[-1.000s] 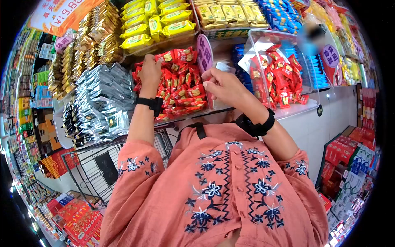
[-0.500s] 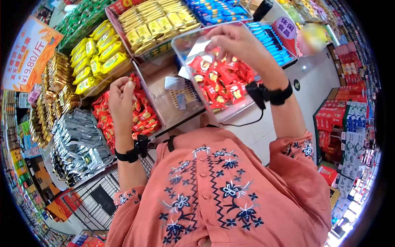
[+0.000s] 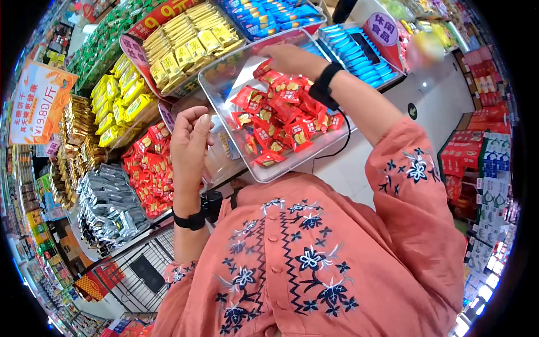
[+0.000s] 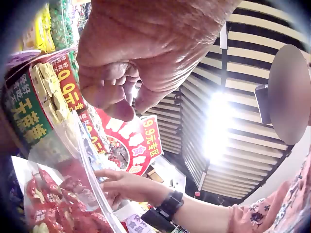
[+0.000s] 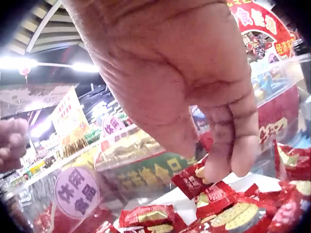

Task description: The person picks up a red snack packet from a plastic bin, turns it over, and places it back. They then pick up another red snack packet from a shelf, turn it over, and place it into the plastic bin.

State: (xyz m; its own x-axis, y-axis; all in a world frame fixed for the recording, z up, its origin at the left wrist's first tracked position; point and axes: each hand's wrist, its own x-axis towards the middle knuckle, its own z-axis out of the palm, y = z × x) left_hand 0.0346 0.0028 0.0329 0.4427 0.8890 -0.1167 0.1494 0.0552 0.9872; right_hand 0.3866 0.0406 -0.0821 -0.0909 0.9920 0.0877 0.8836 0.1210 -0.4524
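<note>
My right hand (image 3: 292,60) reaches over the far side of a clear bin (image 3: 224,126) of red packets (image 3: 281,106). In the right wrist view the fingers of this hand (image 5: 194,87) point down and pinch a small red packet (image 5: 187,184) above the others, partly hidden by the fingertips. My left hand (image 3: 190,147) is raised between that bin and the other pile of red packets (image 3: 147,168), fingers loosely curled, nothing visible in it. The left wrist view shows this hand (image 4: 150,53) bent inward, with the clear bin's edge (image 4: 95,187) below.
Silver packets (image 3: 109,205), yellow packs (image 3: 120,98), cream-coloured packs (image 3: 193,45) and blue packs (image 3: 356,56) surround the bins. A wire cart (image 3: 149,272) stands at the lower left. A cable (image 3: 343,143) hangs beside the right wrist. Stacked boxes (image 3: 463,151) stand at the right.
The head view has swung toward the clear bin. My left hand has lifted away from the left pile of red packets. My right hand has moved down to the packets in the clear bin.
</note>
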